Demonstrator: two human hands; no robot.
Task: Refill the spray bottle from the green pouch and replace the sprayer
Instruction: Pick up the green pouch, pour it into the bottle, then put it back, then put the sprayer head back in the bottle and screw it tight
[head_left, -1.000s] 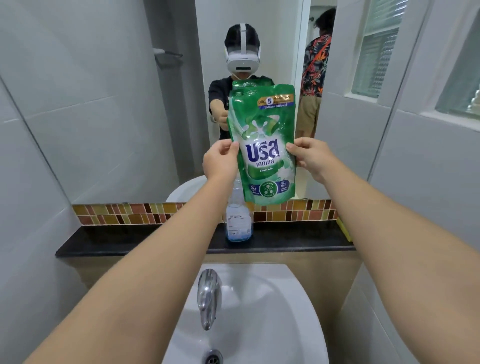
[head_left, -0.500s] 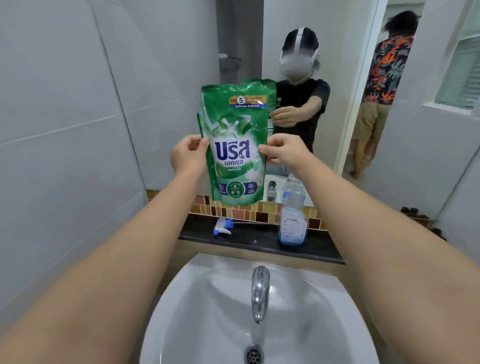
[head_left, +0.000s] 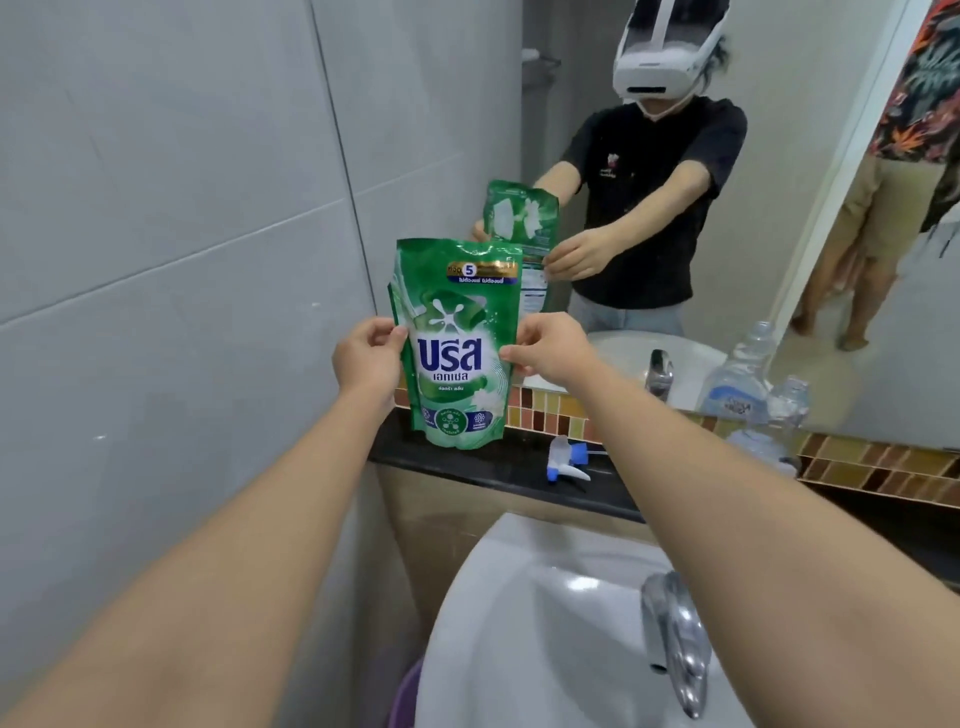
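Above black ledge (head_left: 498, 467) — green pouch (head_left: 457, 343) upright, apparently sealed, side edges pinched between both hands' fingers (head_left: 387, 335).

- left hand (head_left: 366, 358) and right hand (head_left: 545, 351) pinch green pouch (head_left: 457, 343) by its side edges, upright above black ledge (head_left: 498, 470)
- sprayer (head_left: 566, 460) lies on ledge
- spray bottle (head_left: 769, 426) uncapped, near mirror (head_left: 779, 218)
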